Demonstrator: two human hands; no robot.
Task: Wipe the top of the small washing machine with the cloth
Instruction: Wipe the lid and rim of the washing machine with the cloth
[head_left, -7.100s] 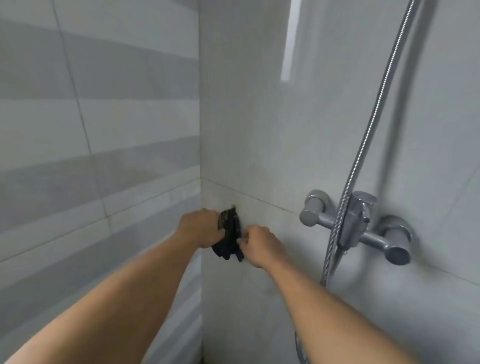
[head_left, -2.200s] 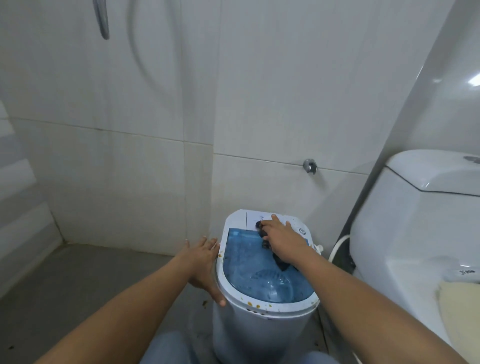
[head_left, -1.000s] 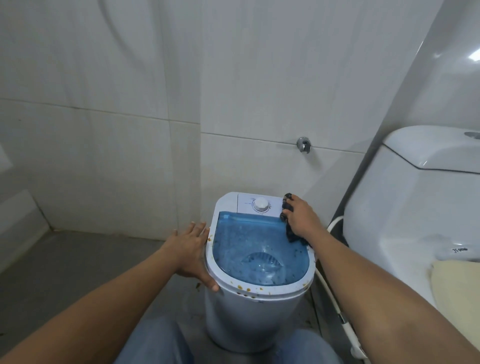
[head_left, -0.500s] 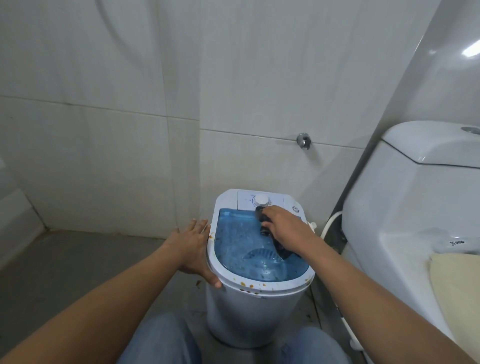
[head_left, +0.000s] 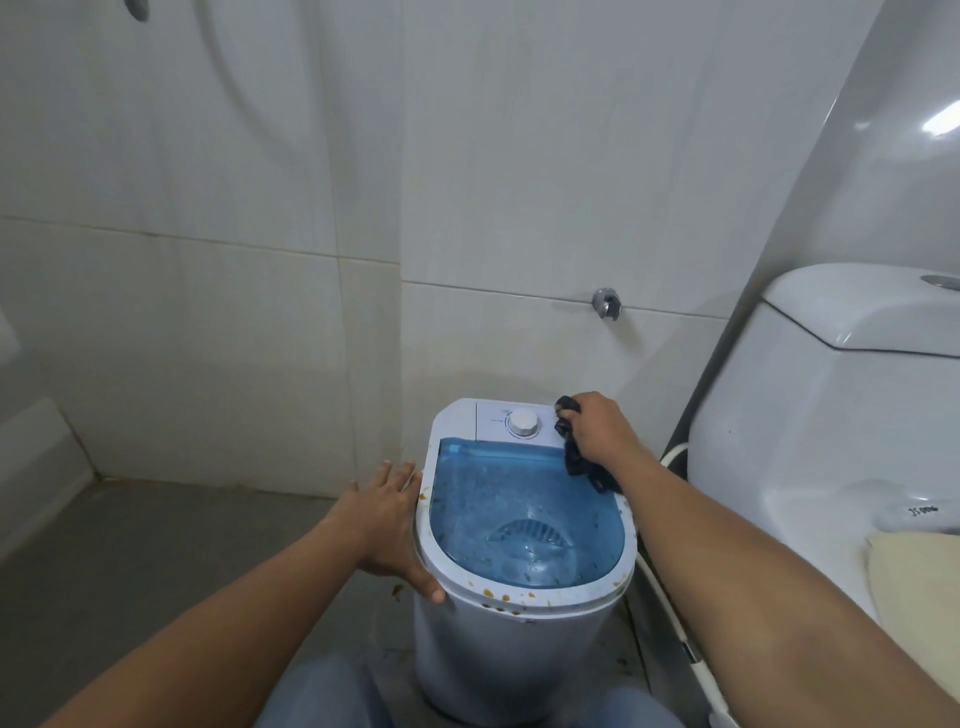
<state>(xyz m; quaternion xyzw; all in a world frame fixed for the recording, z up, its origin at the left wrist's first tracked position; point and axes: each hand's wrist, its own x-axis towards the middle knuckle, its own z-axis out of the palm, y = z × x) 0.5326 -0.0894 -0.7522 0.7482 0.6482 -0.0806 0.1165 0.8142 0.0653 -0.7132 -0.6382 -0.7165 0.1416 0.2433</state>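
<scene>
Two hands on the washer. Right hand is clenched round the dark cloth and presses it on the far right corner of the top, just right of the dial. The cloth's tail trails onto the right edge of the blue lid. Left hand is flat with fingers straight, braced against the washer's left side, thumb on the near left rim, gripping nothing.

Step looks like mid-wipe, working the white control panel. Most of the top seems undone: brown specks dot the near rim and left edge, and the lid looks spotted and dirty. Next move likely calls for dragging the cloth toward the near rim with firm pressure while the left hand steadies the light tub.

Small tiled bathroom: pale tile wall behind with a chrome valve, grey floor left. Toilet stands close on the right, with a white hose running between it and the washer and a cream towel on it.
</scene>
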